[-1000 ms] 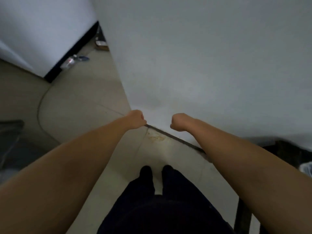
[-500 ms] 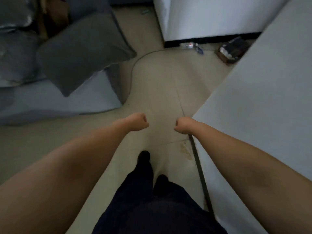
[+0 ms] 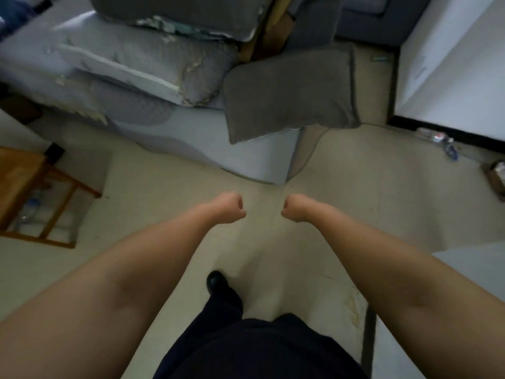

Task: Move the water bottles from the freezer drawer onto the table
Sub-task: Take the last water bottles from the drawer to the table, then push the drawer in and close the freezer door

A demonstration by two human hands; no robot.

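Observation:
My left hand (image 3: 229, 207) and my right hand (image 3: 296, 209) are held out in front of me over the floor, a short gap between them. Both are curled into fists, and nothing shows in either. A wooden table (image 3: 19, 173) stands at the left edge. Under it lies a pale bundle with what look like clear water bottles (image 3: 30, 207), blurred. No freezer drawer is in view.
A grey sofa (image 3: 191, 138) with loose cushions (image 3: 289, 91) fills the top of the view. A white cabinet with a black base (image 3: 453, 77) stands at the right. A bottle and litter (image 3: 434, 136) lie by it. A white surface (image 3: 472, 272) is at the lower right.
The view has swung left: the white surface slid off to the right, and the sofa and then the wooden table came into view. Both hands stayed in fists.

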